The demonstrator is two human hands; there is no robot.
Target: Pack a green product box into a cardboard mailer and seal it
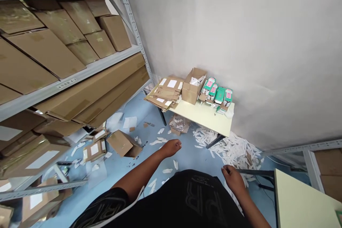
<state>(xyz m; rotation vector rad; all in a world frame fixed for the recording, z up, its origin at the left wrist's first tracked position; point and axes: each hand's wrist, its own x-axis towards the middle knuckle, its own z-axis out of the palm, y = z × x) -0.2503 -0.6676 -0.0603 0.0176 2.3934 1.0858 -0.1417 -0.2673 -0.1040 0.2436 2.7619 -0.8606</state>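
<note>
My left hand (171, 148) hangs in the air over the blue floor with its fingers curled in, and nothing shows in it. My right hand (234, 181), also loosely closed with no object visible, is beside the corner of a pale yellow table (301, 199). Ahead of both hands stands a low table (208, 115). On it lie flattened cardboard boxes (167, 94), an open carton (190, 92) with white paper inside, and several green-and-white boxes (219, 95).
Tall metal shelving (101, 62) packed with cardboard boxes lines the left side. White paper strips (232, 149) are heaped under and beside the low table. An open box (124, 143) and paper scraps lie on the floor. A grey wall (240, 42) closes off the back.
</note>
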